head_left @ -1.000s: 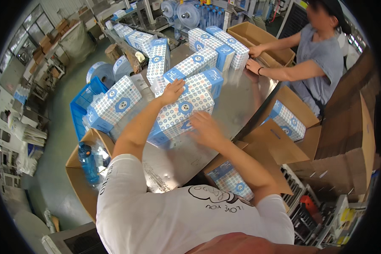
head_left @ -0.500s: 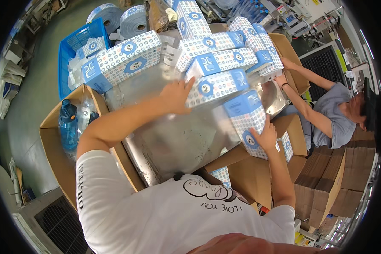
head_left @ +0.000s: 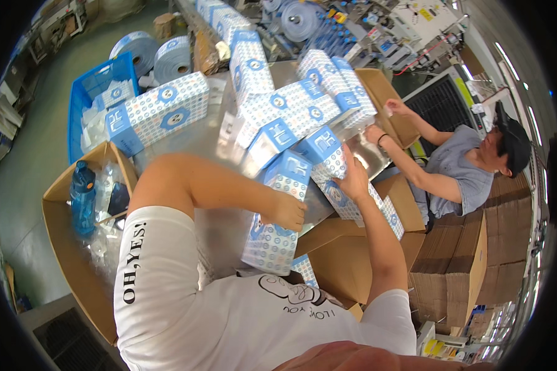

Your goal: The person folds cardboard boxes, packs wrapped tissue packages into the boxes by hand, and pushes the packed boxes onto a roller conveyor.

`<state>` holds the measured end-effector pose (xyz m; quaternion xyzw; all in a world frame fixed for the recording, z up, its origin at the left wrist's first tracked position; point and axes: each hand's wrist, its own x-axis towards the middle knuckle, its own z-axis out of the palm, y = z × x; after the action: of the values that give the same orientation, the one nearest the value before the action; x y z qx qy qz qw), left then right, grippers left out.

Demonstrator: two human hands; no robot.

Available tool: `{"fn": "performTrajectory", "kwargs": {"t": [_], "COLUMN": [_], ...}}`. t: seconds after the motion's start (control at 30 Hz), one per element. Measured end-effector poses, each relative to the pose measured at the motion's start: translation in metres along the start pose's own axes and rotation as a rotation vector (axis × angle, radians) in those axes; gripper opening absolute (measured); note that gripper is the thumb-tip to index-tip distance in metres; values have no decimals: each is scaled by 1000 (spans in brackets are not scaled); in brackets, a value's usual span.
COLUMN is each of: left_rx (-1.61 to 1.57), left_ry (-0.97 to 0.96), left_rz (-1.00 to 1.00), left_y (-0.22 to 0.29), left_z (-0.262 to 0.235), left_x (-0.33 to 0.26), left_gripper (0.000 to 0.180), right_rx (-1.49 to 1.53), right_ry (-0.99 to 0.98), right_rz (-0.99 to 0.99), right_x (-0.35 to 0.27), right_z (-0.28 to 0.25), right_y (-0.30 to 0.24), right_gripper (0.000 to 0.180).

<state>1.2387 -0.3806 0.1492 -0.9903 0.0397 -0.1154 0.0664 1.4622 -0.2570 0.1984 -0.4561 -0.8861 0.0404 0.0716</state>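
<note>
Shiny metal table, boxes everywhere. Left hand clamped round a blue-and-white box near the edge, right hand gripping another box just right.

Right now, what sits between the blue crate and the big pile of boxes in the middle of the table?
In the head view, one long blue-and-white patterned box lies between the blue crate and the pile of boxes, on the shiny metal table.

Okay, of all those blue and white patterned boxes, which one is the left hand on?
The left hand grips the blue-and-white box standing on end at the near edge of the metal table, nearest the person's chest. The others lie farther back, except the one under the right hand.
</note>
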Motion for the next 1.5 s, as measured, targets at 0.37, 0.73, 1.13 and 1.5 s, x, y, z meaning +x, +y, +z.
{"fn": "performTrajectory", "kwargs": {"t": [0.37, 0.73, 1.13, 1.5], "left_rx": [-505, -633, -1137, 358], "left_ry": [439, -925, -349, -348], "left_rz": [-468, -377, -923, -2196], "left_y": [23, 160, 129, 243], "left_z": [-111, 125, 48, 31], "left_x": [182, 262, 226, -140], "left_gripper": [64, 112, 64, 53], "right_rx": [90, 179, -66, 823], "right_ry": [664, 434, -647, -488], "right_rz": [-247, 136, 326, -420], "right_x": [-237, -403, -298, -68], "right_z": [-182, 48, 227, 113], "right_y": [31, 77, 85, -175], "right_gripper": [86, 85, 106, 38]}}
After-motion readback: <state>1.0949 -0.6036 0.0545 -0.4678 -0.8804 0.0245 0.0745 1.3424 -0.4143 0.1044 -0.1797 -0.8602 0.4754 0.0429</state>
